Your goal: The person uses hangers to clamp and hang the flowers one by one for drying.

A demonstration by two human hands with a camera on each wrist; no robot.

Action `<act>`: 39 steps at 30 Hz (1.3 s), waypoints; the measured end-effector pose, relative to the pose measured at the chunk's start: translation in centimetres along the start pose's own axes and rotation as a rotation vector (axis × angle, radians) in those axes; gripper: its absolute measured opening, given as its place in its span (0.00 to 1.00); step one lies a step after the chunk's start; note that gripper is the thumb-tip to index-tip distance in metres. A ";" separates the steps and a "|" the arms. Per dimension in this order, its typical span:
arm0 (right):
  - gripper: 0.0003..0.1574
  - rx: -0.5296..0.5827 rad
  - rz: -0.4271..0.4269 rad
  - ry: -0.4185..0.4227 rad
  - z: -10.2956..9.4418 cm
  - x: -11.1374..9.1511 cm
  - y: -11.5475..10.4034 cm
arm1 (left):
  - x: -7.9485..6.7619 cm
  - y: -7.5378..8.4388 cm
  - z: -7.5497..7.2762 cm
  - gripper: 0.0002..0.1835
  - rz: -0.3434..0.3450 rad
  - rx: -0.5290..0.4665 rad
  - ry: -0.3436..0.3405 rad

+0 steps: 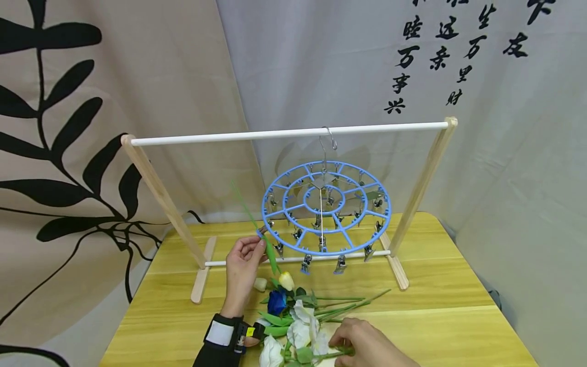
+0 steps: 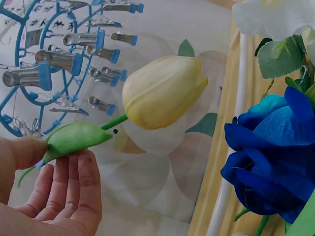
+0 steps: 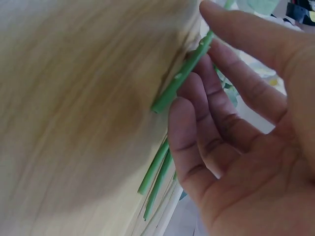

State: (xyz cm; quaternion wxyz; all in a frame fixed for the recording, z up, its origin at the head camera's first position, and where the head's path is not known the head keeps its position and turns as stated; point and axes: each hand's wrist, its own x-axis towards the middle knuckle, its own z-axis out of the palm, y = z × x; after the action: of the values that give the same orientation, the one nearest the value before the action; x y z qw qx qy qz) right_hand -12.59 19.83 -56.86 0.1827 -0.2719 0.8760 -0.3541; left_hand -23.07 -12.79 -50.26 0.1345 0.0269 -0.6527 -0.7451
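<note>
My left hand (image 1: 245, 267) pinches a pale yellow artificial tulip (image 2: 165, 92) by its green leaf and stem, at the left rim of a blue round clip hanger (image 1: 326, 251). The tulip head hangs down, its thin stem rising past the rim. A clip at that rim is partly hidden by the fingers. My right hand (image 1: 369, 344) is low over the table, thumb and fingers around a green flower stem (image 3: 181, 77). That stem runs toward white flowers (image 1: 300, 326) in a pile with a blue rose (image 1: 277, 303) and a second pale tulip (image 1: 260, 284).
The hanger hooks over the white top bar (image 1: 238, 136) of a wooden stand (image 1: 167, 201). Several metal clips (image 1: 340, 265) with blue tips dangle from it. Loose stems (image 1: 357, 304) lie on the wooden table (image 1: 440, 306). Printed cloth (image 1: 321, 61) hangs behind.
</note>
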 end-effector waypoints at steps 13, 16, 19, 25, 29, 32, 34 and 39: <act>0.04 -0.050 -0.066 0.033 0.6 0.1 -0.2 | 0.2 -0.2 -0.1 0.16 -0.007 0.056 -0.034; 0.04 -0.066 -0.155 0.068 0.6 0.0 -0.1 | 0.0 -0.2 0.0 0.16 -0.020 0.058 -0.044; 0.06 -0.092 -0.281 0.123 0.3 -0.2 0.1 | -0.2 0.0 0.0 0.16 -0.037 0.064 -0.052; 0.10 -0.112 -0.461 0.228 0.0 -0.4 -0.3 | -0.8 0.3 -0.2 0.16 -0.035 0.089 -0.067; 0.15 -0.119 -0.541 0.332 -0.4 -0.6 -0.9 | -1.6 0.7 -0.9 0.16 0.020 0.147 -0.067; 0.19 -0.132 -0.609 0.419 -0.9 -0.5 -1.4 | -2.4 1.4 -1.5 0.15 0.081 0.234 -0.066; 0.20 -0.143 -0.642 0.471 -1.3 -0.5 -1.9 | -2.9 2.0 -1.9 0.15 0.125 0.300 -0.070; 0.23 -0.118 -0.609 0.546 -2.1 -0.6 -3.4 | -4.5 3.8 -2.6 0.13 0.249 0.466 -0.103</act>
State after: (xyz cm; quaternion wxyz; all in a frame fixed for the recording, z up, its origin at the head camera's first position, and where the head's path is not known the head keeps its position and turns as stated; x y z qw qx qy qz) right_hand -12.01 19.28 -52.87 -0.1856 -0.4246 0.7907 -0.4001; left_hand -17.57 -14.64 -47.48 0.1819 -0.0613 -0.8108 -0.5530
